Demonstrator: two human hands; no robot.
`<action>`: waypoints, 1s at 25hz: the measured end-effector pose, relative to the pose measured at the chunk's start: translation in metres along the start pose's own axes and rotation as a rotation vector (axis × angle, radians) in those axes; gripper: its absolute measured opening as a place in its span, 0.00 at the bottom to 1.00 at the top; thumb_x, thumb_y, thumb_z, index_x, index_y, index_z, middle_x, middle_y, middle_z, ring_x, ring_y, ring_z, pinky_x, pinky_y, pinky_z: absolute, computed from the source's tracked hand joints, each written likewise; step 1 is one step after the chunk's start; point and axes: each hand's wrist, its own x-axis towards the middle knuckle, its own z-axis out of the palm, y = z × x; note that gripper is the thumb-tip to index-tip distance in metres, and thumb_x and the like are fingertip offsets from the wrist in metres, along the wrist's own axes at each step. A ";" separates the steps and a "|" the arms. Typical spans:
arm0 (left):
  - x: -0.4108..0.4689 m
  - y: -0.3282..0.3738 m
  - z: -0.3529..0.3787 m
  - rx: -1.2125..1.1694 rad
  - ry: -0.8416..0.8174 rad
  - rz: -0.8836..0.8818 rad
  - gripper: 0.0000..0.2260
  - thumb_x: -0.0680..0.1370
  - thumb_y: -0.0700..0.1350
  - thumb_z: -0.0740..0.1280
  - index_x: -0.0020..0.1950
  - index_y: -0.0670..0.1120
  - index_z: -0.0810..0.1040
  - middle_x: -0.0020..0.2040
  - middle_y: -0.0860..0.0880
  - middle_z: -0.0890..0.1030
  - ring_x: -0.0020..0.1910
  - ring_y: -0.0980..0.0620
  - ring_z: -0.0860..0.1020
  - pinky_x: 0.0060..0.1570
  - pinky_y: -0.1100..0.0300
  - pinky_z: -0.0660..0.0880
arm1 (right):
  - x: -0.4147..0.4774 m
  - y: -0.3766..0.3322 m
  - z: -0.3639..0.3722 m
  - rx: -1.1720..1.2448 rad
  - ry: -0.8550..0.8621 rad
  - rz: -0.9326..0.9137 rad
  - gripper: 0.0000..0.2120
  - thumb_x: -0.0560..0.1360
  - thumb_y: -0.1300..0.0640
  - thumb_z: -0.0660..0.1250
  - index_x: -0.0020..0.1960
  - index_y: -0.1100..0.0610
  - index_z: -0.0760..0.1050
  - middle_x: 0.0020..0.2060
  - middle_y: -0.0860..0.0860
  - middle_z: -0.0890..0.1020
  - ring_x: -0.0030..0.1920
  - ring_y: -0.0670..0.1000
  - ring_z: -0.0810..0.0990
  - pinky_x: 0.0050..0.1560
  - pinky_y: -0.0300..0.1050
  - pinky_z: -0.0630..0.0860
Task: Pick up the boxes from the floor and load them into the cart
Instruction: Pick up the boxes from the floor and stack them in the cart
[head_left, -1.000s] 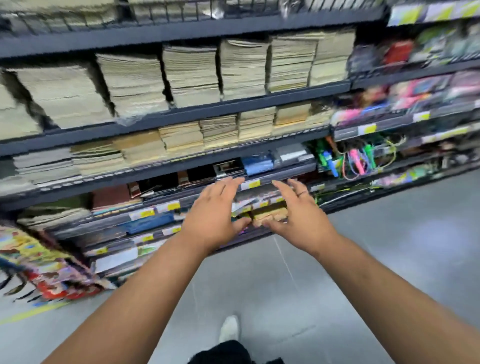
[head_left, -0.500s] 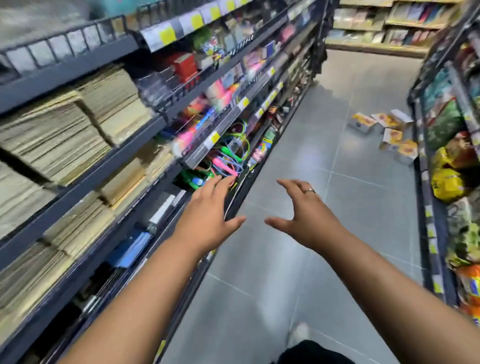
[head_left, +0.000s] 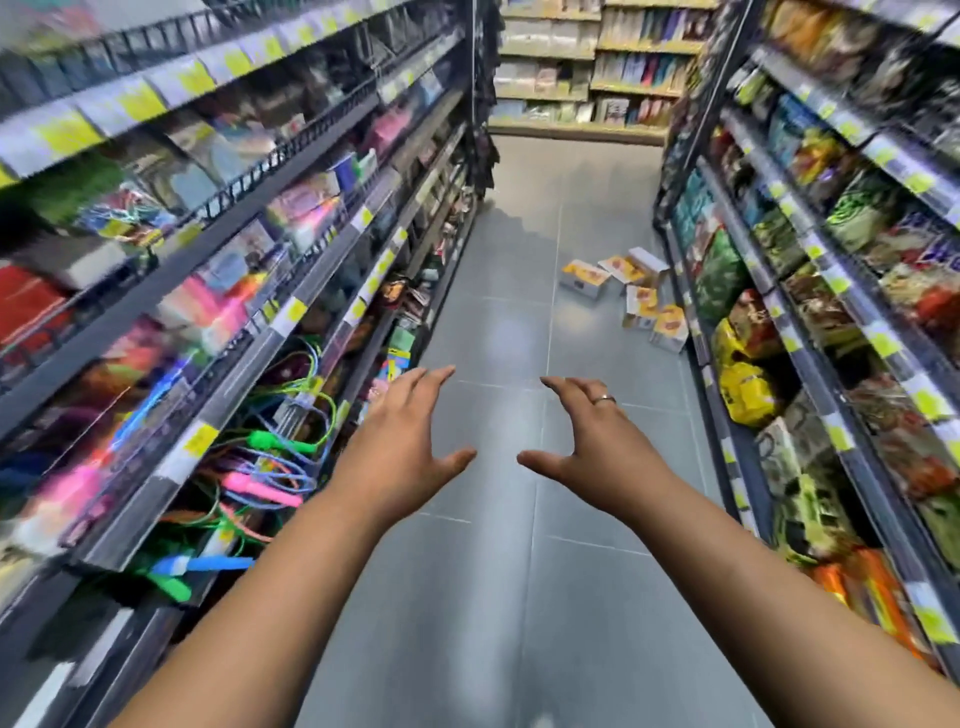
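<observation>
Cardboard boxes (head_left: 631, 288), white with orange-yellow printed faces, lie tumbled on the smooth grey tiled floor (head_left: 498, 571) beside our right-hand shelving (head_left: 810, 332). Well short of them, our left hand (head_left: 402, 447) and ringed right hand (head_left: 592, 441) reach forward, fingers spread, holding nothing.

On the grey tiled floor (head_left: 493, 322) a loose cluster of boxes (head_left: 631, 291) lies well ahead of the right hand (head_left: 597, 447), to its right, farther from the left hand (head_left: 400, 441).
</observation>
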 end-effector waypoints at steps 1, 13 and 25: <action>0.026 0.002 0.006 -0.013 -0.003 0.005 0.38 0.69 0.55 0.75 0.75 0.51 0.61 0.73 0.48 0.65 0.73 0.49 0.63 0.71 0.52 0.62 | 0.022 0.011 -0.010 0.004 0.010 0.016 0.41 0.69 0.40 0.72 0.75 0.44 0.56 0.73 0.50 0.60 0.71 0.54 0.65 0.68 0.51 0.67; 0.352 -0.059 0.053 -0.028 -0.121 0.128 0.38 0.73 0.57 0.70 0.77 0.52 0.56 0.75 0.49 0.62 0.74 0.49 0.61 0.71 0.57 0.59 | 0.306 0.086 -0.044 0.076 0.089 0.190 0.39 0.71 0.39 0.70 0.75 0.42 0.56 0.72 0.49 0.61 0.71 0.51 0.64 0.65 0.47 0.67; 0.711 -0.076 0.121 -0.037 -0.277 0.236 0.37 0.72 0.57 0.71 0.76 0.54 0.56 0.74 0.50 0.63 0.71 0.46 0.65 0.69 0.53 0.64 | 0.597 0.197 -0.104 0.127 0.171 0.378 0.40 0.70 0.39 0.71 0.76 0.44 0.56 0.73 0.51 0.60 0.72 0.53 0.64 0.69 0.49 0.66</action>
